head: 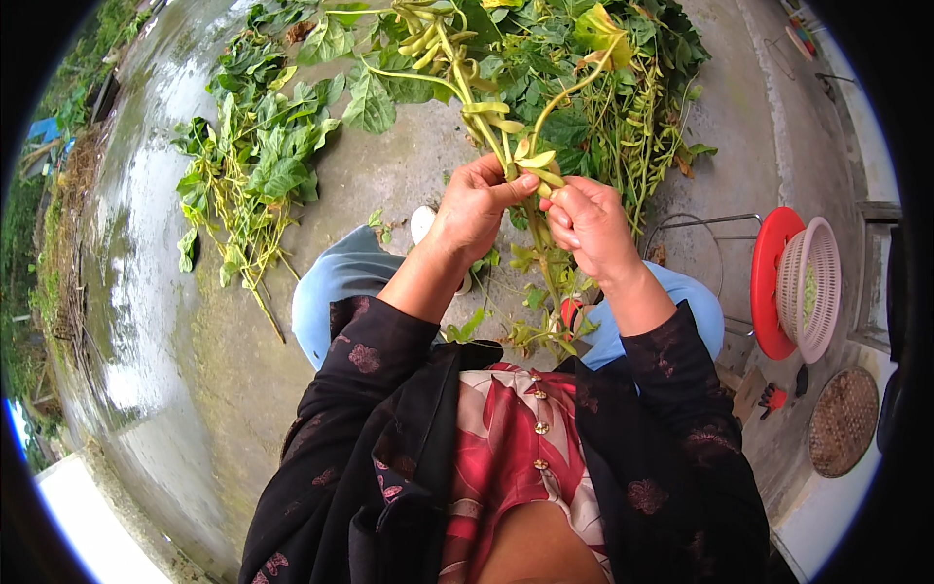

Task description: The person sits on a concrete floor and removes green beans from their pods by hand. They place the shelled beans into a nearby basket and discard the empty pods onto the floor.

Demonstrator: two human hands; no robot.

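A soybean stalk (458, 69) with plump yellow-green pods stands up between my two hands, its top leaning away from me. My left hand (474, 208) is closed around the stem, thumb pressed near a cluster of pods (538, 162). Close beside it, my right hand (600, 226) pinches a pod at that cluster with thumb and curled fingers; its fingertips are partly hidden. The leafy lower part of the stalk (543, 266) hangs below my hands, between my knees.
Uprooted soybean plants (642, 109) are heaped ahead and to the right; a smaller bunch (255, 168) lies left. At right, a plastic colander basket (823, 292) with green contents rests on a red stool (765, 285). Beyond are a glove (773, 398) and a round woven tray (843, 423).
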